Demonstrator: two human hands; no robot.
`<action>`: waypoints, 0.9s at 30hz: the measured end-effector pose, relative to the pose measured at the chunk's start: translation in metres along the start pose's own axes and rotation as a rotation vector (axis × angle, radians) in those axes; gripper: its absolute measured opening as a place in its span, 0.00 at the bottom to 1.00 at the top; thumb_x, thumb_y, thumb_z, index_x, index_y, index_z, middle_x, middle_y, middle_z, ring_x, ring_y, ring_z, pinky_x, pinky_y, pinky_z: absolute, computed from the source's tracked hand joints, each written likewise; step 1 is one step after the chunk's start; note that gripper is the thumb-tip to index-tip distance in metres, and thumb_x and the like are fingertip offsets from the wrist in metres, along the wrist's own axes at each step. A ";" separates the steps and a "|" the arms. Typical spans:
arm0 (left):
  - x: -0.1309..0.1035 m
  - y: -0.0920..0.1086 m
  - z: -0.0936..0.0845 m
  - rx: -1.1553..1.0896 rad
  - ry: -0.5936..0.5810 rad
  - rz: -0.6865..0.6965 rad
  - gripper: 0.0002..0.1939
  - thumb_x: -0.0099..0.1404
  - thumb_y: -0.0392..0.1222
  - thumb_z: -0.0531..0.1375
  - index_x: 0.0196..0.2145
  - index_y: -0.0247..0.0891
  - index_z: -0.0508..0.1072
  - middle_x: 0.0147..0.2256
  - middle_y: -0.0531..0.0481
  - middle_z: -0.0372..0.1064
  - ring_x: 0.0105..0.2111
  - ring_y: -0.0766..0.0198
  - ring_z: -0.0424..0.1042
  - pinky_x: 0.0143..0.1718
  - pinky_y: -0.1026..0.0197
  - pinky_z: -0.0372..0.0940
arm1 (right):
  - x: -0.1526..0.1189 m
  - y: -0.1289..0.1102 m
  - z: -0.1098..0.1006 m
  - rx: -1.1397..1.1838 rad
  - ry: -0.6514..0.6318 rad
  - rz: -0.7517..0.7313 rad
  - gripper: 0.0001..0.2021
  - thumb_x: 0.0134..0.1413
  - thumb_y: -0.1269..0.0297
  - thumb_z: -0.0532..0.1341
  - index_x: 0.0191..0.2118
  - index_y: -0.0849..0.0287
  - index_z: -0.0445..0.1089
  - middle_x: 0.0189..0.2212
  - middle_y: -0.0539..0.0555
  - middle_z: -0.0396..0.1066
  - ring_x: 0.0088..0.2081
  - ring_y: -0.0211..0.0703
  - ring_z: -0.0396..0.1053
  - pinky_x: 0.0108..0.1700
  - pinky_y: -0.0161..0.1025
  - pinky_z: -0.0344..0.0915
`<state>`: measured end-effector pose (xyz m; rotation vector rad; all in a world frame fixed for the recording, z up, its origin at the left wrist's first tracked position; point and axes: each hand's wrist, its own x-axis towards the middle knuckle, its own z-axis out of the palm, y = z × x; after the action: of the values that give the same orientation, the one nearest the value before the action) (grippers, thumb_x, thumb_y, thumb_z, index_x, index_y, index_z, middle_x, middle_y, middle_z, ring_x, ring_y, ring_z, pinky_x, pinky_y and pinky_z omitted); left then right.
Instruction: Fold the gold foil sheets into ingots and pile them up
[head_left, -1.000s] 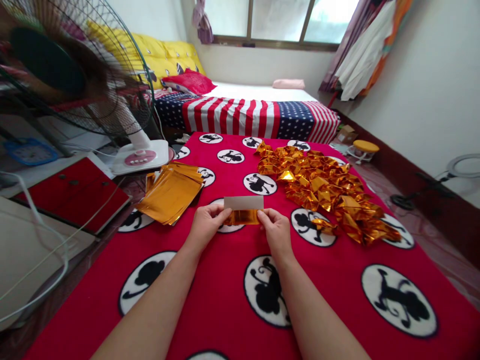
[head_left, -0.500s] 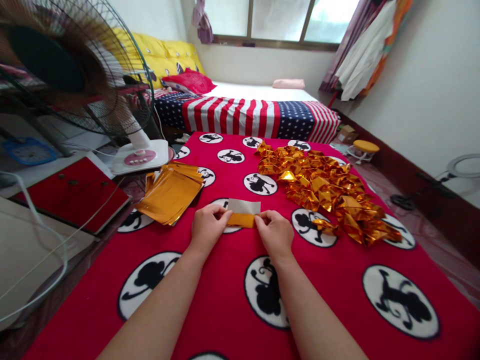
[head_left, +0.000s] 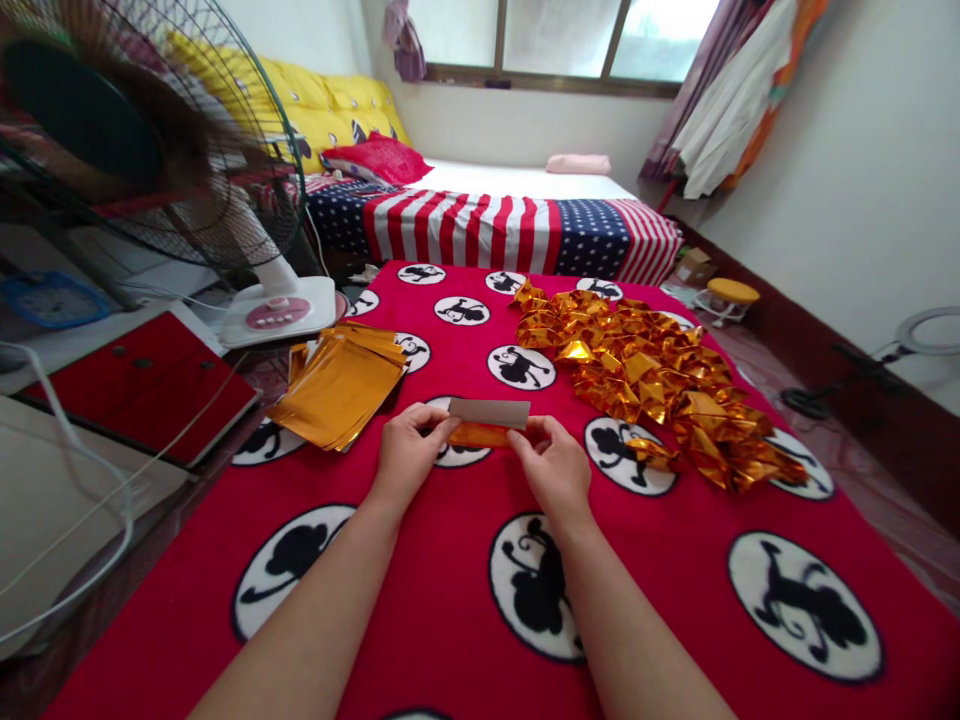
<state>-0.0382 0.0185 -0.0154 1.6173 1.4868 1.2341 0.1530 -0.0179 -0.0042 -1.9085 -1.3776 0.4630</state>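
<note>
Between my hands is a small sheet of gold foil paper (head_left: pixel 489 413), folded, its grey back showing on top and a gold strip below. My left hand (head_left: pixel 409 447) pinches its left end between thumb and fingers. At the right end, my right hand (head_left: pixel 553 462) grips it the same way. Left of my hands lies a stack of flat gold foil sheets (head_left: pixel 341 385). A heap of folded gold foil pieces (head_left: pixel 637 365) spreads over the right side of the cloth, with a single folded piece (head_left: pixel 651 453) close to my right hand.
The red cloth (head_left: pixel 420 620) with round monkey prints covers the table. A fan (head_left: pixel 277 305) stands at the left beside a red panel (head_left: pixel 142 385). Behind the table is a bed (head_left: pixel 480 235). A yellow-topped stool (head_left: pixel 733 291) and a ring light (head_left: pixel 930 332) are at the right.
The foil sheet's grey part has tipped toward me and now looks like a narrower, wider band. Both hands have shifted slightly apart, still holding the ends.
</note>
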 end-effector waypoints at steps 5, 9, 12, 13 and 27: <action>0.000 0.001 -0.002 -0.034 -0.050 -0.057 0.15 0.58 0.51 0.61 0.28 0.34 0.78 0.20 0.53 0.69 0.21 0.68 0.65 0.23 0.67 0.58 | 0.002 0.005 0.002 0.174 0.014 0.032 0.14 0.52 0.50 0.60 0.31 0.56 0.74 0.24 0.50 0.74 0.24 0.42 0.68 0.27 0.35 0.56; 0.002 0.001 -0.007 -0.032 -0.122 -0.035 0.18 0.61 0.51 0.59 0.27 0.34 0.79 0.19 0.53 0.69 0.21 0.67 0.66 0.24 0.67 0.57 | 0.004 0.009 0.003 0.261 0.018 0.031 0.15 0.52 0.51 0.60 0.31 0.57 0.74 0.24 0.51 0.75 0.24 0.41 0.68 0.27 0.34 0.58; 0.003 0.005 -0.010 -0.068 -0.142 -0.048 0.16 0.57 0.50 0.62 0.32 0.34 0.81 0.25 0.51 0.75 0.25 0.65 0.70 0.27 0.67 0.62 | 0.005 0.009 0.002 0.267 0.016 0.031 0.14 0.51 0.51 0.61 0.32 0.57 0.75 0.25 0.52 0.75 0.25 0.41 0.68 0.28 0.34 0.59; 0.003 0.006 -0.010 -0.088 -0.150 -0.060 0.16 0.55 0.49 0.64 0.33 0.34 0.81 0.27 0.49 0.77 0.26 0.63 0.72 0.29 0.66 0.63 | 0.005 0.008 0.002 0.265 0.014 0.029 0.14 0.51 0.51 0.60 0.31 0.57 0.75 0.25 0.52 0.75 0.25 0.41 0.68 0.28 0.34 0.59; 0.002 0.008 -0.009 -0.029 -0.147 -0.124 0.17 0.54 0.50 0.63 0.31 0.32 0.81 0.26 0.47 0.77 0.24 0.63 0.71 0.26 0.66 0.61 | 0.006 0.009 0.002 0.209 -0.009 0.031 0.13 0.50 0.54 0.60 0.33 0.56 0.77 0.26 0.51 0.77 0.27 0.42 0.70 0.29 0.35 0.60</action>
<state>-0.0433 0.0179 -0.0040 1.5371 1.4478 1.0416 0.1599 -0.0133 -0.0113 -1.7609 -1.2546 0.6074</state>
